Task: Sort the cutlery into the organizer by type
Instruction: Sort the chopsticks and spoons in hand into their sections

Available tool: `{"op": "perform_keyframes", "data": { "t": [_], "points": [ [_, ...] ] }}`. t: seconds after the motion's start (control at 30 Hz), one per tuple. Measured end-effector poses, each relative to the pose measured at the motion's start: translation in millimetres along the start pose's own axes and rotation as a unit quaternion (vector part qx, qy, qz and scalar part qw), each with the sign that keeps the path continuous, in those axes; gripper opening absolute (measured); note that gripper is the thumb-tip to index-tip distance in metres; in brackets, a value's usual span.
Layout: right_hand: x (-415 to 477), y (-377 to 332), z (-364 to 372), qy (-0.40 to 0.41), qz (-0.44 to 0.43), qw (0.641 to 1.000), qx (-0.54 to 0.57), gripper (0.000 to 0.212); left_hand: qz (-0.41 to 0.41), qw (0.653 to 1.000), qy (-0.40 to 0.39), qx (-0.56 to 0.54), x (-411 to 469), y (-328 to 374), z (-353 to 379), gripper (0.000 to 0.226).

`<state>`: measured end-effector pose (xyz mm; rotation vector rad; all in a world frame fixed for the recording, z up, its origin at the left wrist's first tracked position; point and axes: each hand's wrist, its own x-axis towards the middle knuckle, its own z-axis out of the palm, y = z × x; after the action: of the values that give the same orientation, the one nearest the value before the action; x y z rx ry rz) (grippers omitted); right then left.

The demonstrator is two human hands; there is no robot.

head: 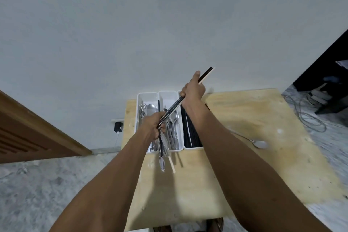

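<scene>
Curling tight round the upper part of a slanted bunch of chopsticks [175,104], mostly black plus a pale one, was the right hand [194,90]. The left hand [153,128] was clenched on their lower ends along with some metal cutlery [162,162] and a pale stick [172,165] poking out below. All that hung over the white organizer [148,95] at the far edge of the table [244,175], with forks [142,113] in its left bin, spoons [174,118] in the middle, black sticks [190,133] in the right, and a lone spoon [259,144] lay on the wood well off to the right.
</scene>
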<state>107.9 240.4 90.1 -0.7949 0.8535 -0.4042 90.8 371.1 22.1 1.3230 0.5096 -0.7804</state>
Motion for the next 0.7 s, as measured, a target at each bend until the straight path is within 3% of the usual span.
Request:
{"op": "perform_keyframes", "data": {
  "t": [0.17,0.37,0.5,0.7],
  "points": [
    [-6.3,28.0,-6.1,-0.06,0.046,0.996,-0.042,0.044,0.036,0.999,-0.016,0.023,-11.5,4.9,16.2,0.022],
    [13.8,7.5,-14.5,-0.052,0.059,0.99,-0.114,0.035,0.087,0.99,-0.03,0.11,-17.4,6.9,10.9,0.024],
    [15.9,3.4,-25.1,-0.043,0.04,0.96,-0.273,0.031,0.095,0.986,-0.041,0.129,-20.1,6.1,13.4,0.025],
    [9.7,18.1,-49.8,-0.183,0.155,0.9,-0.365,0.023,0.091,0.978,-0.067,0.173,-21.6,9.9,20.4,0.014]
  ]
}}
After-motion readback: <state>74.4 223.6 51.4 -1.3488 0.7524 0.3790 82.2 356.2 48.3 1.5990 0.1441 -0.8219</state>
